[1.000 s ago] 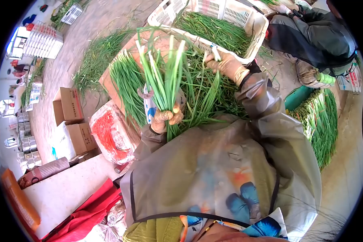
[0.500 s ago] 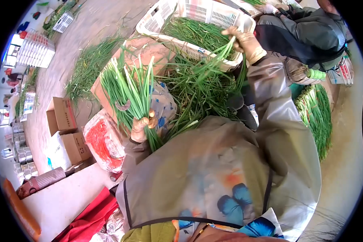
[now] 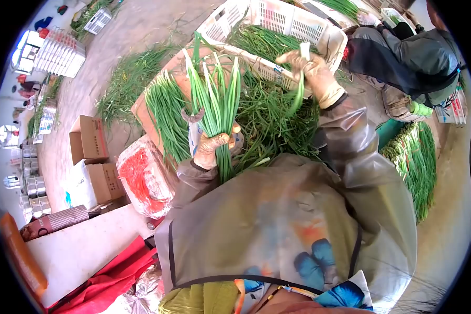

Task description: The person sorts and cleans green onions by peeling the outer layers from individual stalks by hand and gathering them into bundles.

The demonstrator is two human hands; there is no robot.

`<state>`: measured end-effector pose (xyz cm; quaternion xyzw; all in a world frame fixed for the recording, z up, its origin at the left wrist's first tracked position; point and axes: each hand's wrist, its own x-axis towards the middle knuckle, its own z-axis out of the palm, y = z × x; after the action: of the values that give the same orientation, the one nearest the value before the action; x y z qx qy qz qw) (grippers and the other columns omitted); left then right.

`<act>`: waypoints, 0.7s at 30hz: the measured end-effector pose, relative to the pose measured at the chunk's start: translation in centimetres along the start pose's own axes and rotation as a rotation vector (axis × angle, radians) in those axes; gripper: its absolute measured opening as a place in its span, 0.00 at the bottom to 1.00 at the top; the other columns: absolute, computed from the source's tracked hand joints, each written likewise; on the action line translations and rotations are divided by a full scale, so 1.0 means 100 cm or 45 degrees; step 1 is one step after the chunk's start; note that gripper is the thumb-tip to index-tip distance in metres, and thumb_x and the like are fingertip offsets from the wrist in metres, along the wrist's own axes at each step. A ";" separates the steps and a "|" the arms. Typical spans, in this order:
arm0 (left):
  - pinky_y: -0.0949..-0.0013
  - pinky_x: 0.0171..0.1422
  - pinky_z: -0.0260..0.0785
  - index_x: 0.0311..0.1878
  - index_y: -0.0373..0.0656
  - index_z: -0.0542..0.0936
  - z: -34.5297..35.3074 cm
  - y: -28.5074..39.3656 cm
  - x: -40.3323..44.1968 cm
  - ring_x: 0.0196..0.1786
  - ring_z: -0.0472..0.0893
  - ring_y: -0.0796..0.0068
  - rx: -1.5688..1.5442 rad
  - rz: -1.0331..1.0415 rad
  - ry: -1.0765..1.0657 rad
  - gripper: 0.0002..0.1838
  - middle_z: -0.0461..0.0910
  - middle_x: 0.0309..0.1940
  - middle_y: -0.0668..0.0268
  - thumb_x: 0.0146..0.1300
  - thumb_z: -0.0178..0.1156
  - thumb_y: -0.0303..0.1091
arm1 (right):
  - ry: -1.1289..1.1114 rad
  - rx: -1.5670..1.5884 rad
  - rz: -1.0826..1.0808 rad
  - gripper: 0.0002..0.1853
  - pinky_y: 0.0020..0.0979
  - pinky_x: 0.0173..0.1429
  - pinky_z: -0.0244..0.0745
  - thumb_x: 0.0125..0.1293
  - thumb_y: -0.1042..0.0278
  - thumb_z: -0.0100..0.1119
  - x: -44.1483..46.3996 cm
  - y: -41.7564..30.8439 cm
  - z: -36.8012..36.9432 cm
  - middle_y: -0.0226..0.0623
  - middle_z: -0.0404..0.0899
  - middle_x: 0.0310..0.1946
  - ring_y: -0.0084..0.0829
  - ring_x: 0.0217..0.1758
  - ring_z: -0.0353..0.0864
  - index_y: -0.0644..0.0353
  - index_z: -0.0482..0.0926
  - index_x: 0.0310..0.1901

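My left hand (image 3: 210, 149), gloved, is wrapped round an upright bunch of chives (image 3: 214, 102), their pale ends pointing up. Over the near rim of a white crate, my gloved right hand (image 3: 315, 76) pinches a chive stalk (image 3: 298, 98) that hangs down, its pale end sticking out above the fingers. Beside the left hand's bunch, another pile of chives (image 3: 167, 112) lies on a brown board (image 3: 144, 107). A small curved grey thing (image 3: 192, 117) shows next to the held bunch. Loose green leaves (image 3: 277, 115) are heaped between my two hands.
The white crate (image 3: 319, 34) holds more chives. Tied chive bundles (image 3: 416, 162) stand at right, near a seated co-worker (image 3: 418, 57). At left are cardboard boxes (image 3: 102, 180), a bag with red strands (image 3: 144, 180) and leaf scraps on the floor (image 3: 133, 78).
My left hand has moved right and up with its bunch, showing the pile on the board separately. My right hand's several drooping leaves are now a short hanging stalk. The view has shifted slightly.
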<state>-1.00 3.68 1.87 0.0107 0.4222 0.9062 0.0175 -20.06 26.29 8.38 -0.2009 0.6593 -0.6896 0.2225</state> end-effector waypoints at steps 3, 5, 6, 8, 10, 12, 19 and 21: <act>0.74 0.35 0.70 0.49 0.37 0.74 -0.006 -0.009 -0.003 0.30 0.77 0.73 0.019 -0.106 -0.013 0.22 0.79 0.40 0.59 0.50 0.66 0.31 | -0.077 0.027 0.178 0.14 0.17 0.24 0.61 0.62 0.59 0.57 -0.003 0.010 0.033 0.26 0.74 0.26 0.15 0.20 0.63 0.60 0.76 0.43; 0.72 0.36 0.70 0.50 0.37 0.74 -0.006 -0.012 -0.005 0.30 0.77 0.73 0.014 -0.179 -0.034 0.23 0.79 0.40 0.59 0.50 0.65 0.32 | -0.095 -0.037 0.150 0.12 0.19 0.25 0.62 0.59 0.61 0.61 0.003 0.026 0.047 0.26 0.75 0.26 0.16 0.21 0.66 0.61 0.77 0.37; 0.71 0.37 0.71 0.50 0.37 0.74 -0.004 -0.011 -0.006 0.31 0.77 0.72 0.076 -0.221 -0.071 0.22 0.79 0.40 0.59 0.50 0.65 0.32 | -0.116 -0.041 0.137 0.12 0.19 0.25 0.63 0.57 0.63 0.63 0.005 0.032 0.053 0.25 0.73 0.24 0.17 0.22 0.67 0.60 0.75 0.36; 0.70 0.39 0.71 0.50 0.38 0.74 -0.004 -0.012 -0.012 0.34 0.78 0.72 0.095 -0.307 -0.043 0.23 0.79 0.40 0.59 0.50 0.64 0.32 | -0.180 0.062 0.057 0.10 0.20 0.26 0.62 0.58 0.67 0.61 0.009 0.051 0.051 0.25 0.72 0.24 0.17 0.22 0.67 0.60 0.74 0.37; 0.71 0.39 0.71 0.50 0.38 0.74 0.002 -0.007 -0.018 0.34 0.77 0.73 0.119 -0.309 0.086 0.23 0.79 0.40 0.60 0.49 0.65 0.33 | -0.193 0.054 0.051 0.08 0.19 0.26 0.62 0.59 0.69 0.59 0.007 0.055 0.048 0.25 0.72 0.24 0.17 0.22 0.66 0.60 0.75 0.39; 0.75 0.39 0.69 0.48 0.38 0.75 -0.005 -0.004 -0.018 0.35 0.76 0.76 0.194 -0.310 0.073 0.23 0.79 0.39 0.61 0.48 0.65 0.36 | -0.119 0.311 0.039 0.08 0.19 0.26 0.61 0.61 0.71 0.56 0.003 0.050 0.053 0.26 0.73 0.25 0.15 0.23 0.65 0.61 0.76 0.42; 0.74 0.30 0.64 0.39 0.35 0.80 -0.004 -0.017 -0.020 0.26 0.73 0.75 0.108 -0.459 0.159 0.21 0.78 0.28 0.64 0.43 0.68 0.38 | -0.195 0.132 0.234 0.12 0.20 0.24 0.60 0.56 0.65 0.64 0.011 0.043 0.054 0.24 0.72 0.23 0.17 0.20 0.65 0.59 0.75 0.38; 0.75 0.31 0.65 0.47 0.35 0.76 -0.005 -0.017 -0.018 0.28 0.73 0.76 0.188 -0.439 0.123 0.26 0.78 0.32 0.65 0.45 0.68 0.39 | -0.161 0.083 0.268 0.11 0.20 0.24 0.61 0.56 0.63 0.64 0.008 0.045 0.053 0.23 0.71 0.22 0.18 0.19 0.66 0.59 0.75 0.34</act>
<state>0.78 4.37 0.22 -0.1039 0.4835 0.8559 0.1513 -17.50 21.30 4.10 -0.1665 0.6386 -0.6693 0.3413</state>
